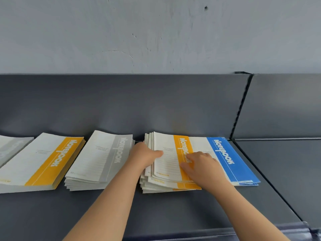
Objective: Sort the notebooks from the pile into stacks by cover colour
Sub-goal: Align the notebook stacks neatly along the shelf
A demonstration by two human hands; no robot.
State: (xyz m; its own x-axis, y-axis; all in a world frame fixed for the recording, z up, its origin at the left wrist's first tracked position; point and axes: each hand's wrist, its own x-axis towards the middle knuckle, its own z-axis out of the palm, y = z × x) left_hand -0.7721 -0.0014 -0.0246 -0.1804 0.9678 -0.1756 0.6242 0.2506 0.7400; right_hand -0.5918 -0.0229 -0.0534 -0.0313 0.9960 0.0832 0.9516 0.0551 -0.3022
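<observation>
Both hands (175,162) flat on orange notebook (173,157)

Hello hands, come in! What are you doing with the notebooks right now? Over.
Left hand and right hand both flat on the top orange notebook of the mixed pile, neither gripping. Blue stack beside it on the right. Nothing in the way.

Two bare forearms come in from the bottom edge, each ending in a bare left hand (145,156) or right hand (202,166). No sleeve, glove, watch or ring shows, though the fingers are somewhat blurred, so a thin ring could perhaps be missed. Nails look short and unpainted
</observation>
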